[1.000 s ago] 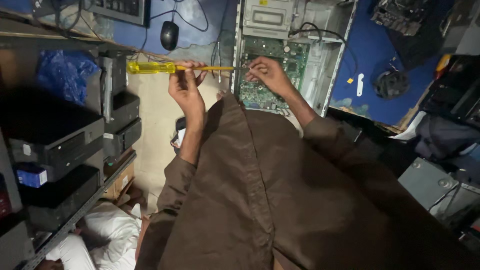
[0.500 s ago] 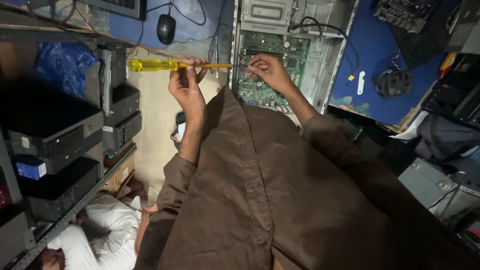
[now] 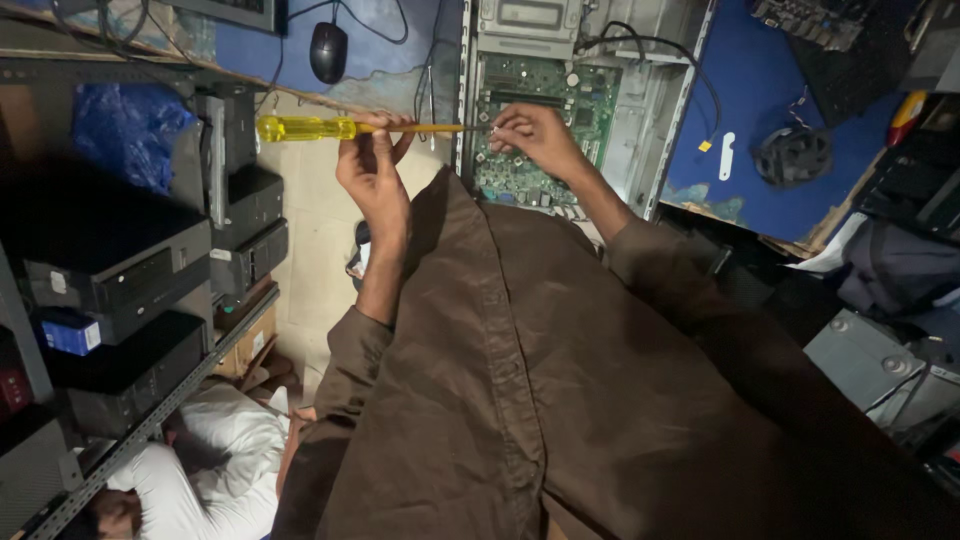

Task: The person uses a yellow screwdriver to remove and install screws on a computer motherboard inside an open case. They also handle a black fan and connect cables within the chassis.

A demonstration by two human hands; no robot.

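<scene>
Since the earlier frame our hands have barely shifted; both sit a touch lower in view, screwdriver still level. Nearest, our brown button-front shirt fills the bottom. At the near left a person in a white top lies on the floor beside the grey metal shelf of black desktop computers. Farther out, our left hand is closed around the shaft of the yellow clear-handled screwdriver, handle pointing left. Our right hand pinches the tip end, fingers curled; whatever tiny part it grips we cannot tell. Just beyond lies the open grey computer case with green motherboard on the blue worktable. A black mouse sits far left, a black round fan far right.
</scene>
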